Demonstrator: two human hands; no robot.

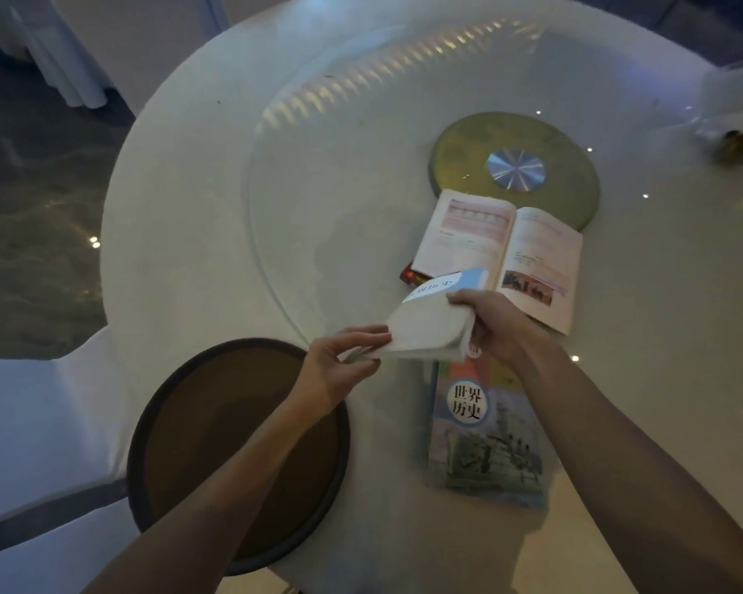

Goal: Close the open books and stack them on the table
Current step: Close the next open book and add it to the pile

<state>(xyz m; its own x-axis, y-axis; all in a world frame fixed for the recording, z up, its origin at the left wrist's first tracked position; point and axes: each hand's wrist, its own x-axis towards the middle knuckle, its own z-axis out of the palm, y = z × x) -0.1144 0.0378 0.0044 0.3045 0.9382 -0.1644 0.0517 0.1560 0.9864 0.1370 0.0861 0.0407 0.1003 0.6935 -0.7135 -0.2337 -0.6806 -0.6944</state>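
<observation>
Both hands [496,323] hold a book [430,325] (nearly shut).

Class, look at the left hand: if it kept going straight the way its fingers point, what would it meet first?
The left hand points right, at the book held in both hands; its fingertips are already on that book's near edge. Past it comes the right hand.
</observation>
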